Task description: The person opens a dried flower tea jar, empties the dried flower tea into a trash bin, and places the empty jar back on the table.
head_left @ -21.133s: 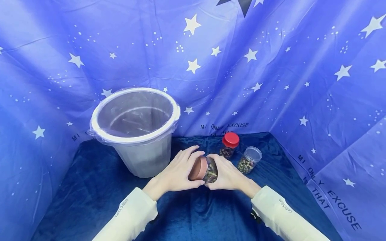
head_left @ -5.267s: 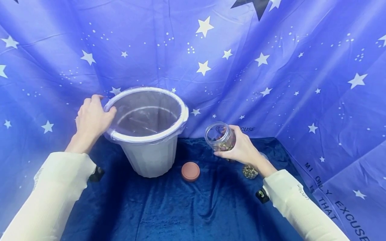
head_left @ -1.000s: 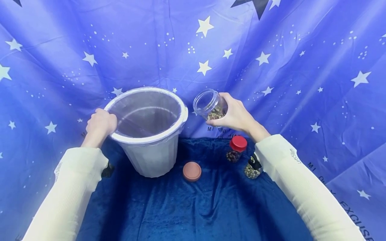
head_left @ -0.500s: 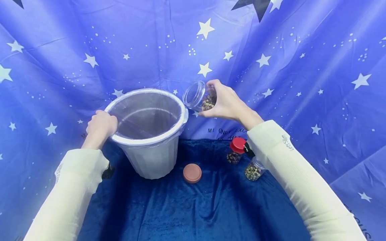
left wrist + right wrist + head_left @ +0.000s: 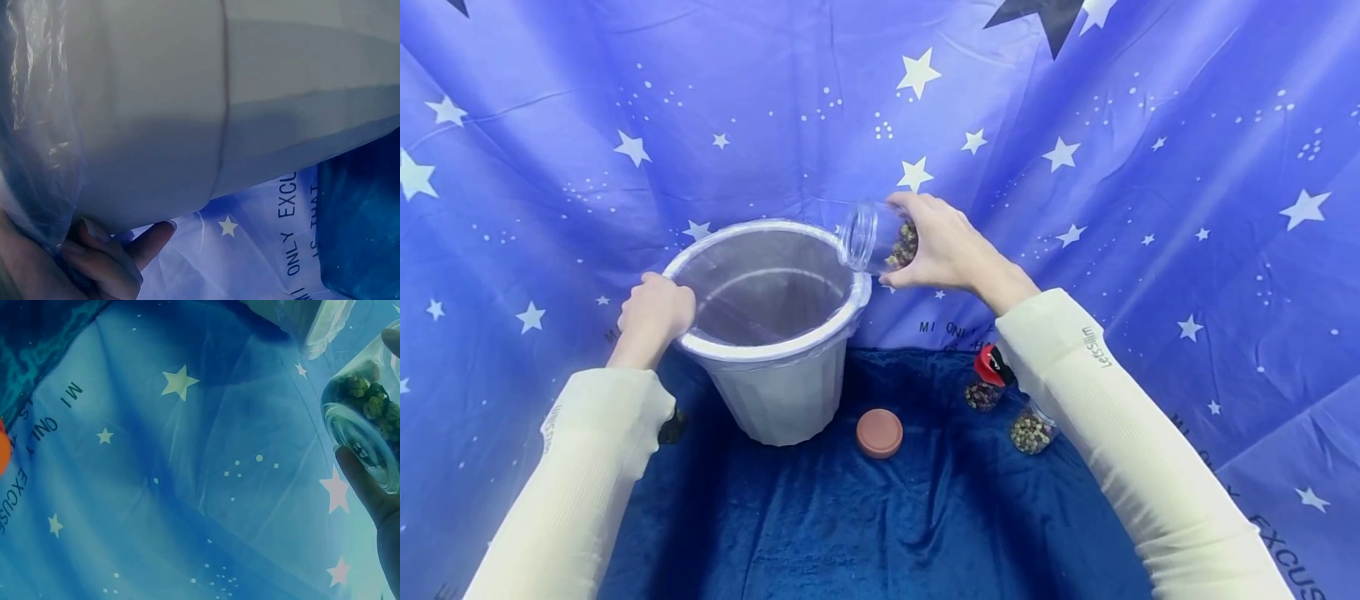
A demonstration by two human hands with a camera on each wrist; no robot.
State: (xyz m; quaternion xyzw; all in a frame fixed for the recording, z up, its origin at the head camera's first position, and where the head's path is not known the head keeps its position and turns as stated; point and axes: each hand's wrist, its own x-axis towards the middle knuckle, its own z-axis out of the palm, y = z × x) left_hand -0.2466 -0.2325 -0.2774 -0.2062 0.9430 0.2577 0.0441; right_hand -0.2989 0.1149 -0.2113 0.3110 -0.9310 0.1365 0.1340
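My left hand (image 5: 657, 312) grips the left rim of a white trash bin (image 5: 782, 404) lined with a clear plastic bag (image 5: 44, 119). In the left wrist view its fingers (image 5: 109, 262) curl beneath the rim against the bag. My right hand (image 5: 951, 248) holds an open clear jar (image 5: 880, 237) around its base end. The jar lies nearly level, its mouth at the bin's right rim. Dried flower buds (image 5: 905, 246) rest toward the bottom of the jar. In the right wrist view a finger (image 5: 362, 478) presses along the jar's base.
A round pinkish-brown lid (image 5: 880, 432) lies on the dark blue cloth (image 5: 820, 517) right of the bin. Behind the right sleeve stand a red-lidded jar (image 5: 982, 396) and a clear-lidded jar (image 5: 1032, 430), both partly hidden. Starry blue curtains (image 5: 760, 175) surround the table.
The jar has moved left and up to the bin and tipped further toward level. Earlier, its lid was taken off and set down. The left hand keeps its grip on the rim.
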